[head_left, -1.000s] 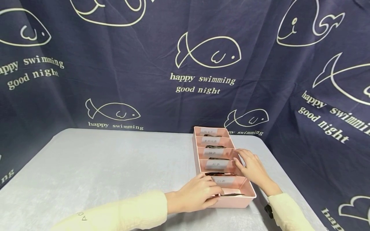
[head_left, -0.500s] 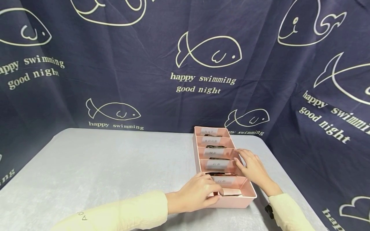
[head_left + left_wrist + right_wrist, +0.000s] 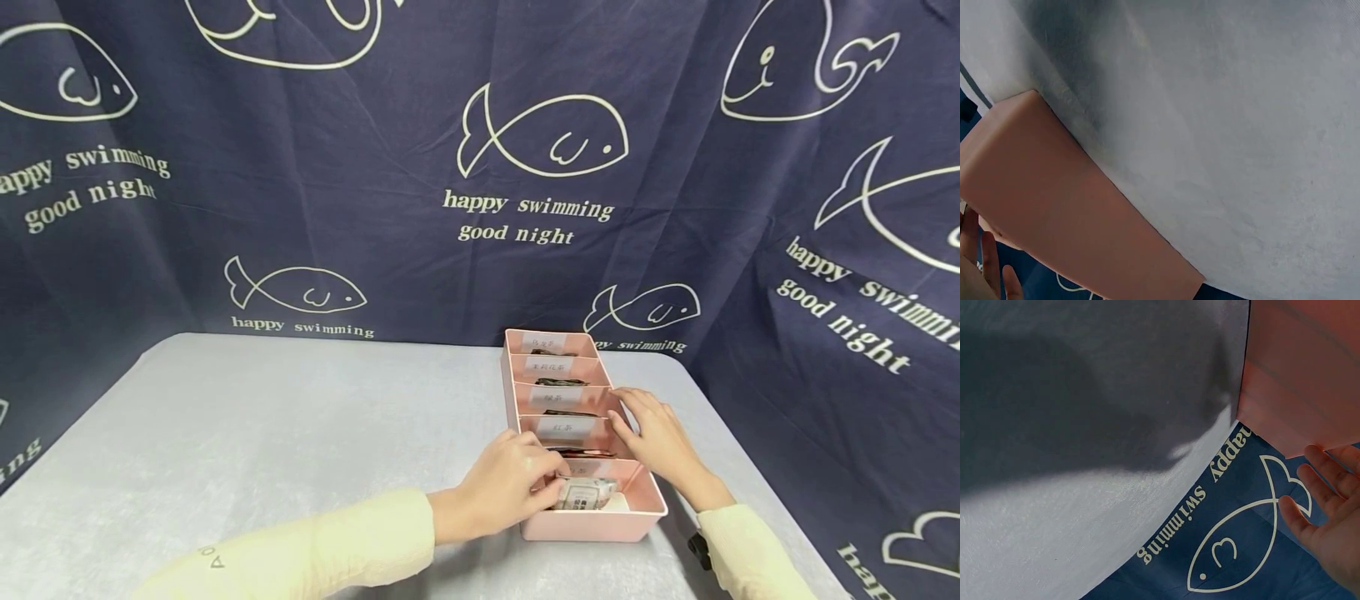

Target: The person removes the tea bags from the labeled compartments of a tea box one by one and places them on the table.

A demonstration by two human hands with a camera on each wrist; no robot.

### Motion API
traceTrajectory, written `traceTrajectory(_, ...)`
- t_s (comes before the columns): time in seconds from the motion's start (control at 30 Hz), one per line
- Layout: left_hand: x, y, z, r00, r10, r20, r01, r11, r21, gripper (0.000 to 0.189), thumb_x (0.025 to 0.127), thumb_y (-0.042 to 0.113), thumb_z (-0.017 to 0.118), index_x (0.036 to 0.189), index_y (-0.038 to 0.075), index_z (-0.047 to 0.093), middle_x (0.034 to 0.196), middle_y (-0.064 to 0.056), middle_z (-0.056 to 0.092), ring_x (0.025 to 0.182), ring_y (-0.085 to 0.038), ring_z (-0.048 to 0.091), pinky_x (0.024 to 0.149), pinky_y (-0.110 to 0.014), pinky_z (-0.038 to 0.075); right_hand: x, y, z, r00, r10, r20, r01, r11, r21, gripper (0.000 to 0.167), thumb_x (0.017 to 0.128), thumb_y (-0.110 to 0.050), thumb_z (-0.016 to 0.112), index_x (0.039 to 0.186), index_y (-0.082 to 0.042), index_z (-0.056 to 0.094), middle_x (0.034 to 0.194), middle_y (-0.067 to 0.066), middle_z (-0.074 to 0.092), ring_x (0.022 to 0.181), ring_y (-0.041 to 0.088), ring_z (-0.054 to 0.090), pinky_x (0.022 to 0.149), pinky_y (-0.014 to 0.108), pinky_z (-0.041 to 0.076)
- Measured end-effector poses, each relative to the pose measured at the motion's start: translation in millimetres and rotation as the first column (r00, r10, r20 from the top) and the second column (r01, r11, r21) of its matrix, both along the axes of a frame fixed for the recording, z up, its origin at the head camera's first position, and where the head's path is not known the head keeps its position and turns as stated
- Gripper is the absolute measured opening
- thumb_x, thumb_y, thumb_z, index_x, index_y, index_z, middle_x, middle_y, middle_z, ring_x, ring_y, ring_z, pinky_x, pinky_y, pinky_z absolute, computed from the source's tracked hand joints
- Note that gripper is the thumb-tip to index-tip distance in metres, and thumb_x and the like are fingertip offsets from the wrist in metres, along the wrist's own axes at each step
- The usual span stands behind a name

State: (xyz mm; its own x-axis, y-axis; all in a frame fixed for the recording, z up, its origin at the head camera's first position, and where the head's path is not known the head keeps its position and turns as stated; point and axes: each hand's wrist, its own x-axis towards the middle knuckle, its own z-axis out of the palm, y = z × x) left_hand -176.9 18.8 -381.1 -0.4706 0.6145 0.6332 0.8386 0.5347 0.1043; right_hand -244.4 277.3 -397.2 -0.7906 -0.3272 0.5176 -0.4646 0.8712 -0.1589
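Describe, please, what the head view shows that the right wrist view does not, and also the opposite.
Only the head view shows the left grip pinching a packet in the nearest compartment, the white labels inside the pink box, and both cream sleeves.

Only the right wrist view shows the outer right wall of that box, which is hidden from the head view.

Both share the pink box, the right grip at its rim, the pale table, and the blue curtain with fish outlines and "happy swimming".
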Motion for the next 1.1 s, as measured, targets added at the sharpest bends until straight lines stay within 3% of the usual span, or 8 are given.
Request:
traceTrajectory(0.27,-4.1,-4.2,12.1,0.999,0.04,-0.014,-0.039,0.997,0.065,0.005,0.081,0.024,0.062,0.082,0.025,0.066,0.066,0.019,0.059,0.069,-0.001,0.046,0.065,-0.017,0.033,0.5,0,-0.2,1.0,0.0,-0.005,0.0,1.0,0.0,0.035,0.085,-0.016,0.058,0.115,0.001,0.057,0.115,0.02,0.059,0.111,0.035,0.051,0.082,0.048,0.038)
traceTrajectory(0.7,-12.0,-16.1,45.2,0.996,0.062,-0.062,-0.049,0.982,0.183,0.005,0.079,0.019,0.062,0.08,0.022,0.066,0.067,0.016,0.063,0.067,-0.002,0.049,0.062,-0.019,0.035,-0.1,0,-0.6,1.0,0.002,-0.008,-0.002,1.0,-0.001,0.036,0.084,-0.015,0.059,0.115,0.002,0.057,0.115,0.02,0.059,0.11,0.036,0.051,0.081,0.049,0.039)
traceTrajectory(1.1,-30.7,-39.9,58.7,0.984,0.177,-0.006,-0.171,0.959,0.228,0.006,0.079,0.018,0.059,0.08,0.022,0.064,0.067,0.016,0.06,0.069,-0.006,0.051,0.065,-0.025,0.04,-0.4,-1,-0.1,1.0,0.005,-0.017,-0.005,1.0,-0.012,0.035,0.083,-0.015,0.058,0.114,0.002,0.058,0.114,0.02,0.059,0.109,0.036,0.051,0.081,0.05,0.039)
